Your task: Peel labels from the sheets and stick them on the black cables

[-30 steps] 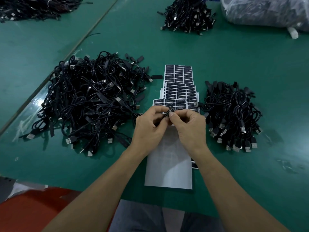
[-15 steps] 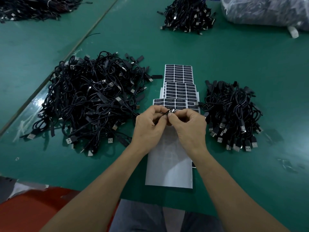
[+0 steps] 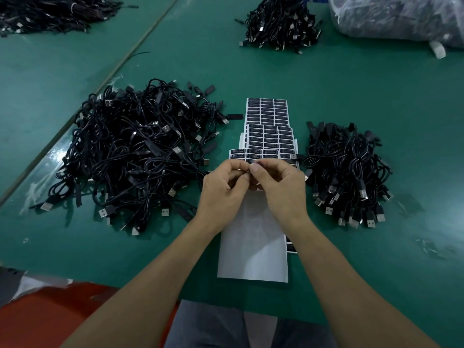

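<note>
- The label sheets (image 3: 267, 116) lie fanned in an overlapping stack on the green table (image 3: 376, 84), with rows of dark labels facing up.
- The left hand (image 3: 223, 189) and right hand (image 3: 281, 189) meet just above the near end of the label sheets. The fingers of both are curled, and thumbs and forefingers pinch one black cable (image 3: 248, 172).
- Only a small dark bit of that cable shows between the fingertips; whether a label is on it cannot be told.
- A blank white sheet (image 3: 253, 247) covers the near part of the label sheets, under the wrists.
- A large cable pile (image 3: 135, 156) lies left of the label sheets.
- A smaller cable pile (image 3: 346, 172) lies right of them.
</note>
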`<act>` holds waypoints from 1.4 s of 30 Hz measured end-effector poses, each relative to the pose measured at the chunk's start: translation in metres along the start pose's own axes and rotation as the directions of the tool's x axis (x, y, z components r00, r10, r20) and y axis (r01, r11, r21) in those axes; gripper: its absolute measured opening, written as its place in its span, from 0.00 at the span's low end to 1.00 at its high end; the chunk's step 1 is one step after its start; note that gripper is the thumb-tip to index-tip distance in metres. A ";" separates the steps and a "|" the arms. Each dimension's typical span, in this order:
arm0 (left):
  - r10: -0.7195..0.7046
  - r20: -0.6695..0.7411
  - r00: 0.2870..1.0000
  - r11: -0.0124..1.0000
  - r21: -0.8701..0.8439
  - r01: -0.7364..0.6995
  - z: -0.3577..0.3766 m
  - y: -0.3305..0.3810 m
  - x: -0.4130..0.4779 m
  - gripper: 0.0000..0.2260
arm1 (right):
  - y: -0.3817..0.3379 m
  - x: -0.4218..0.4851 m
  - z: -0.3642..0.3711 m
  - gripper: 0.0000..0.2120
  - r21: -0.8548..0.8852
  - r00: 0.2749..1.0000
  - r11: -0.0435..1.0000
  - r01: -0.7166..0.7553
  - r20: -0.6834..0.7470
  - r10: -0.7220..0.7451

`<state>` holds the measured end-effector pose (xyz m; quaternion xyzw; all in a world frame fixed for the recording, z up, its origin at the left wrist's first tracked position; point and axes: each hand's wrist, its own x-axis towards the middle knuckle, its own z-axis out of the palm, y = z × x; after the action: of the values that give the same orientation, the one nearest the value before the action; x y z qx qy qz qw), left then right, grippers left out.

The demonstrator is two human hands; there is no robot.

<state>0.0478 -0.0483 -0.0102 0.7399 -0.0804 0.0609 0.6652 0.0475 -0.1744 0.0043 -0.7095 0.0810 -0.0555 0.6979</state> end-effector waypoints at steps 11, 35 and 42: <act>0.064 0.121 0.991 0.953 0.287 -0.097 -0.007 0.006 0.009 0.05 | -0.013 0.006 -0.009 0.06 -0.212 0.990 0.968 0.134 0.066 -0.123; -0.191 -0.324 0.927 0.980 -0.114 0.162 -0.023 0.049 0.031 0.17 | -0.050 0.004 -0.037 0.05 -0.447 0.928 0.838 0.314 -0.044 -0.371; 0.090 -0.224 0.970 0.647 0.754 0.114 -0.051 0.031 0.019 0.09 | -0.081 0.031 -0.075 0.13 -0.758 0.890 0.646 0.090 -0.230 -0.394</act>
<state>0.0609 -0.0012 0.0292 0.9379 0.0391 0.1738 0.2976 0.0669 -0.2527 0.0859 -0.9075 0.1301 -0.2476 0.3134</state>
